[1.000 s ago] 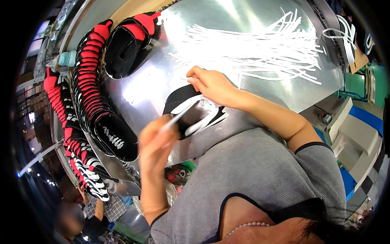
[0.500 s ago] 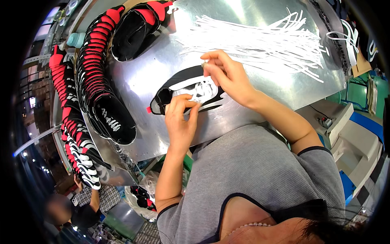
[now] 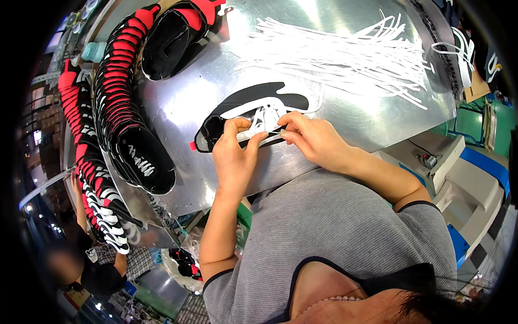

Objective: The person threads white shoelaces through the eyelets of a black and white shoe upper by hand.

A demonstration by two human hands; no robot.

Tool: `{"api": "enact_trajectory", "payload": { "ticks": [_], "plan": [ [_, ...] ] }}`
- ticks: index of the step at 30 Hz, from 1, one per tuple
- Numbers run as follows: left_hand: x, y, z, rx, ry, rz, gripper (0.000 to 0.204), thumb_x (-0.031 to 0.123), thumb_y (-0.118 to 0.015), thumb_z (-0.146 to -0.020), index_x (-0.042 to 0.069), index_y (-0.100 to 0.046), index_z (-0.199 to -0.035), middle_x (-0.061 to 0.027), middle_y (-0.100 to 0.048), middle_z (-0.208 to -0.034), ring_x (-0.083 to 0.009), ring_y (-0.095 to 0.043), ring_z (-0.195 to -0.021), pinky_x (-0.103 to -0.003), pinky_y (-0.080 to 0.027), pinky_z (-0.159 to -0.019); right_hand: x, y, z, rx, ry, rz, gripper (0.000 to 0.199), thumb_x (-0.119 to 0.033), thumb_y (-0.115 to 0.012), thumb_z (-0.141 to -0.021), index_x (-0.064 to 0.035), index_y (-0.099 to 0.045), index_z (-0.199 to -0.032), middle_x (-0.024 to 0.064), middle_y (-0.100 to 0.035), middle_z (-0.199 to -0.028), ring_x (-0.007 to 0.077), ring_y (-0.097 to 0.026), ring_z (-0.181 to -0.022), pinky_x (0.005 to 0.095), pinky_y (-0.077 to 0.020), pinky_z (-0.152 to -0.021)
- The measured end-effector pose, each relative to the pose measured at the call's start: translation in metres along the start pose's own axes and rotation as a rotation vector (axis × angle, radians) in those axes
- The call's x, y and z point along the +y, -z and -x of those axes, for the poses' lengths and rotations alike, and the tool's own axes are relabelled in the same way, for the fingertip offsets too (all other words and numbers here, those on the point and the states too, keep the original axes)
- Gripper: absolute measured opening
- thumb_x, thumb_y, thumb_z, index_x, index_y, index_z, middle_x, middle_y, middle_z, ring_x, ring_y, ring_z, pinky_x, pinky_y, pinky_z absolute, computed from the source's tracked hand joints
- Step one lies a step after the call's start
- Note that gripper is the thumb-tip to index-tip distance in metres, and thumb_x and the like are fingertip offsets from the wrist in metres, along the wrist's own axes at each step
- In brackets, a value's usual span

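Observation:
On the metal table before me lies a black and white shoe upper (image 3: 250, 98), with a small red tab at its left end. A white shoelace (image 3: 268, 115) runs across its opening, and part of it loops out on the far right side. My left hand (image 3: 236, 156) pinches the near edge of the upper between thumb and fingers. Close beside it, my right hand (image 3: 314, 141) is closed in a pinch at the same edge, on what looks like the lace's end. The fingertips hide much of that end.
A bundle of white laces (image 3: 345, 59) lies across the far table. Nested black and red shoe uppers (image 3: 121, 81) form a long row at left, with another upper (image 3: 171, 43) beside it. A second row (image 3: 86, 140) stands farther left, where a co-worker (image 3: 102, 270) reaches in.
My right hand has come down from above the far side of the upper to its near edge, next to my left hand. The co-worker's arm has reached up along the far left row.

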State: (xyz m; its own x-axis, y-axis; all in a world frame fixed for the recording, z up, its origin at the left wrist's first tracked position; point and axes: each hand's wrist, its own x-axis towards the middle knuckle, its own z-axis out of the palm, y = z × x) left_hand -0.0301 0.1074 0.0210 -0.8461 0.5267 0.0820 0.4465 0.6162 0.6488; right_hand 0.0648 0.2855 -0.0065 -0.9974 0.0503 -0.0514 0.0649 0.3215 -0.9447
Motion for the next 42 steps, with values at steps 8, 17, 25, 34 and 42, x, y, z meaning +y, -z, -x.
{"api": "enact_trajectory", "payload": {
  "ticks": [8, 17, 25, 34, 42],
  "plan": [
    [-0.003, 0.001, 0.001, -0.085, 0.031, 0.112, 0.028, 0.014, -0.081, -0.078, 0.003, -0.062, -0.095, -0.0102, -0.069, -0.086, -0.0254, -0.067, -0.072, -0.034, -0.051, -0.063, -0.004, -0.001, -0.01, -0.034, -0.059, 0.096, 0.021, -0.015, -0.057, -0.097, -0.0034, -0.047, -0.111, 0.0163, -0.069, -0.083, 0.0342, -0.067, -0.073, 0.0396, -0.051, -0.064],
    [-0.016, -0.011, 0.024, 0.084, -0.179, -0.006, 0.034, 0.009, -0.077, -0.084, 0.001, -0.054, -0.108, -0.0127, -0.069, -0.086, -0.0256, -0.069, -0.073, -0.033, -0.051, -0.064, -0.008, 0.016, -0.016, -0.142, -0.084, 0.123, 0.021, -0.02, -0.06, -0.094, -0.0077, -0.052, -0.108, 0.0117, -0.068, -0.08, 0.032, -0.067, -0.073, 0.0411, -0.0506, -0.064],
    [-0.016, -0.012, 0.027, 0.118, -0.451, -0.1, 0.033, 0.002, -0.081, -0.076, 0.003, -0.056, -0.097, -0.009, -0.066, -0.084, -0.0257, -0.06, -0.065, -0.035, -0.046, -0.057, -0.036, 0.007, -0.055, -0.348, 0.137, 0.593, 0.021, -0.013, -0.063, -0.089, -0.009, -0.063, -0.109, 0.0078, -0.07, -0.085, 0.0294, -0.067, -0.073, 0.0378, -0.0504, -0.063],
    [-0.016, -0.008, 0.037, 0.059, -0.367, -0.028, 0.03, 0.006, -0.08, -0.079, 0.003, -0.055, -0.095, -0.0096, -0.065, -0.081, -0.0272, -0.063, -0.067, -0.035, -0.048, -0.059, -0.043, 0.024, -0.056, -0.186, 0.043, -0.122, 0.019, -0.01, -0.067, -0.089, -0.0091, -0.066, -0.108, 0.0024, -0.07, -0.088, 0.013, -0.068, -0.08, 0.0273, -0.0505, -0.064],
    [-0.004, -0.006, 0.035, 0.03, -0.262, -0.055, 0.034, 0.01, -0.08, -0.079, 0.003, -0.055, -0.101, -0.0121, -0.065, -0.09, -0.0291, -0.065, -0.077, -0.037, -0.05, -0.068, -0.007, 0.004, -0.071, -0.002, 0.018, -0.394, 0.023, -0.007, -0.068, -0.09, -0.0042, -0.065, -0.113, 0.0007, -0.069, -0.092, 0.0077, -0.064, -0.089, 0.0229, -0.0497, -0.08]
  ]
}}
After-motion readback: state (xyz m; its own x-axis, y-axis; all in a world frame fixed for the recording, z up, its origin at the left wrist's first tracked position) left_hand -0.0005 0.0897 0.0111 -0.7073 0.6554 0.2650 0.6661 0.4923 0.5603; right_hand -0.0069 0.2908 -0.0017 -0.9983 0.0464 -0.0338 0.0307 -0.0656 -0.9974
